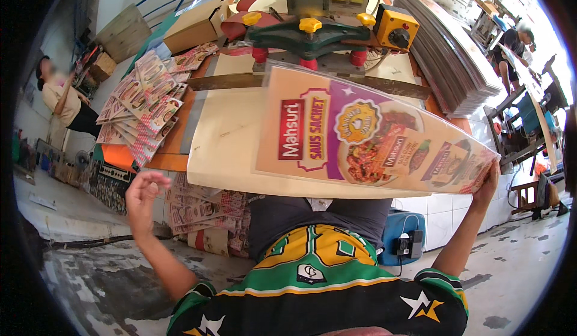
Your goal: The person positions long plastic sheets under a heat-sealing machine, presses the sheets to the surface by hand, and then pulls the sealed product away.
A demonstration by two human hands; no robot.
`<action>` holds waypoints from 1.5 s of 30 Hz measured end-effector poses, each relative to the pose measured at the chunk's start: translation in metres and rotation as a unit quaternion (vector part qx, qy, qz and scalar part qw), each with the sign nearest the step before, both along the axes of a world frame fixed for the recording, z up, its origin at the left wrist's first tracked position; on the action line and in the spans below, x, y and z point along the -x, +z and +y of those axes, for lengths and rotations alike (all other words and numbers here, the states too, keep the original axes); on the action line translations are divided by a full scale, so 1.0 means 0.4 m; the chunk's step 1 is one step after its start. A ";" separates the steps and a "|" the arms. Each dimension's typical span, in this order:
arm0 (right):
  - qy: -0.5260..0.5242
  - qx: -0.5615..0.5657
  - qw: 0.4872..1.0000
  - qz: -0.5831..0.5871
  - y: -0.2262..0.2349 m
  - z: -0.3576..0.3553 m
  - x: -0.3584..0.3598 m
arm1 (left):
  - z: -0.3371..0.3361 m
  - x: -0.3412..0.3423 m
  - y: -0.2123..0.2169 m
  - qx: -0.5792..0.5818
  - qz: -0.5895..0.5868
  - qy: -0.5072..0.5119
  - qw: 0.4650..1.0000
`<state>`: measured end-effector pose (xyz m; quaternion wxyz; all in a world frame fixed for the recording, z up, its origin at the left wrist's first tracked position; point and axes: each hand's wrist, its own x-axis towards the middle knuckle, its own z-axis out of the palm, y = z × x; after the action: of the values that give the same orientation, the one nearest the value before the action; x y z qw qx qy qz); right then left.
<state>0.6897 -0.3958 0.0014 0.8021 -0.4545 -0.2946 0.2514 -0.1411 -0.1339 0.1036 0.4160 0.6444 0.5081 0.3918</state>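
Note:
My right hand (485, 183) grips the narrow right end of a glossy printed sheet (354, 134), orange and purple with pictures of food. The sheet slants across a cream board (222, 137) on the worktable, its wide left end reaching up toward the press. Off the front left corner of the board, my left hand (144, 204) hangs in the air with its fingers loosely bent and apart, holding nothing. Beyond the sheet stands a press with a dark green bracket (309, 38), yellow knobs and red feet, above a metal bar (228, 82).
A messy pile of printed cards (141, 98) lies at the table's left, beside a cardboard box (195, 26). More printed cards (204, 207) sit below the table edge. A tall stack of sheets (448, 53) rises at the right, near a yellow control box (396, 28). Two people stand farther off.

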 end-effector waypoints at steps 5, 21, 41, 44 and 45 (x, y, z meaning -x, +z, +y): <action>0.027 0.025 0.999 0.036 0.053 0.118 0.209 | -0.013 -0.294 -0.097 0.031 -0.335 -0.218 0.916; 0.286 0.213 0.919 -0.171 0.149 0.221 0.550 | 0.015 -0.406 -0.016 -0.122 -0.538 0.134 0.823; 0.271 0.105 0.896 -0.336 0.209 0.370 0.842 | -0.036 -0.497 0.115 -0.232 0.052 -0.124 0.964; 0.229 0.054 0.924 -0.303 0.232 0.413 0.875 | -0.047 -0.533 0.070 -0.153 -0.058 -0.145 0.976; 0.216 0.045 0.930 -0.295 0.233 0.424 0.877 | -0.046 -0.539 0.071 -0.155 -0.050 -0.149 0.975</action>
<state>0.3389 -0.2262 0.0946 0.5843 -0.4697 -0.5967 0.2861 0.0746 -0.1522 0.1320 0.3898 0.7488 0.3185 0.4313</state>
